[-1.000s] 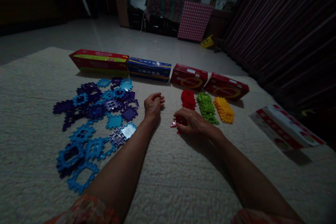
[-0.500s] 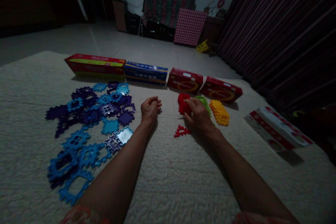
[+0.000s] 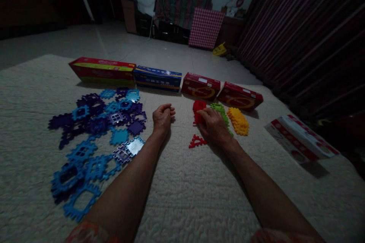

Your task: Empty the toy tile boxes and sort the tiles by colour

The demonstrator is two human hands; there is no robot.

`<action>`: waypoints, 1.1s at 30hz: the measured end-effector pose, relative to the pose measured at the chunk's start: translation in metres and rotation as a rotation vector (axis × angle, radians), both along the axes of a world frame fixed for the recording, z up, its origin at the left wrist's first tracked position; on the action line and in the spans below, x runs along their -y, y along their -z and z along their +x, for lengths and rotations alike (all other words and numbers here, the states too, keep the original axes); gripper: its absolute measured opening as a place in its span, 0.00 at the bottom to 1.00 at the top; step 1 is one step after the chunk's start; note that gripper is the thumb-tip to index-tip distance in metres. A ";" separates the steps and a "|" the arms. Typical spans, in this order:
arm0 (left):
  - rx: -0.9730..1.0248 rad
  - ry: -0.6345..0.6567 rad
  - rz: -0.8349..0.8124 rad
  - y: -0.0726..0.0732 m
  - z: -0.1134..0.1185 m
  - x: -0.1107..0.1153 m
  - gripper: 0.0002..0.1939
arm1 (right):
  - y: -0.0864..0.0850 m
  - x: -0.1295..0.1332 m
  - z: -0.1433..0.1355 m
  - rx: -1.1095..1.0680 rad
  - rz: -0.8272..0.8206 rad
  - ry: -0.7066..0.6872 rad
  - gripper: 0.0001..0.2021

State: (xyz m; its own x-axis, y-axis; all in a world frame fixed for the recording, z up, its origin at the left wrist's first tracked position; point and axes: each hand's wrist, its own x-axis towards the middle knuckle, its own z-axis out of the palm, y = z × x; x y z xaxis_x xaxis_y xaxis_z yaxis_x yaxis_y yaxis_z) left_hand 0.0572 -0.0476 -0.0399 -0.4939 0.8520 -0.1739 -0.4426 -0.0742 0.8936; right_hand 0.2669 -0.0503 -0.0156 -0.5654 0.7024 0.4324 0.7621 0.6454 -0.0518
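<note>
My left hand (image 3: 163,118) rests on the quilted mat with its fingers curled; whether anything is inside is hidden. My right hand (image 3: 213,124) has its fingers closed at the near side of the red toothed pieces (image 3: 199,107). Just below it lies a red triangular piece (image 3: 197,141). Green pieces (image 3: 221,111) sit behind and beside the right hand, partly covered by it. Farther right is a pile of yellow pieces (image 3: 238,121). Many purple pieces (image 3: 92,103) and blue pieces (image 3: 82,151) are spread to the left of my left hand.
Behind the pieces stand a red and green box (image 3: 104,72), a blue box (image 3: 158,79) and two dark red boxes (image 3: 201,86), (image 3: 240,97) in a row. A white and red box (image 3: 303,138) sits at the right. Dark curtains hang beyond.
My right hand has shifted slightly and turned flatter, with its fingers drawn closer together by the red pieces. My left hand looks the same.
</note>
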 end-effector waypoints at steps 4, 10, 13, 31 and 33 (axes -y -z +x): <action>0.013 0.001 0.001 -0.002 0.000 0.001 0.12 | 0.002 0.001 0.000 -0.001 0.001 0.011 0.19; 0.006 -0.003 -0.012 -0.006 0.001 0.003 0.11 | -0.007 0.004 -0.003 -0.002 -0.027 -0.002 0.18; 0.004 -0.005 -0.008 -0.007 0.002 0.004 0.12 | -0.020 0.009 -0.003 0.028 -0.144 -0.046 0.12; -0.015 0.000 -0.035 -0.008 0.001 0.004 0.12 | -0.038 0.037 -0.008 0.170 -0.591 -0.197 0.06; -0.002 0.003 -0.015 -0.006 0.001 0.003 0.13 | -0.037 0.032 -0.007 0.120 -0.509 -0.148 0.07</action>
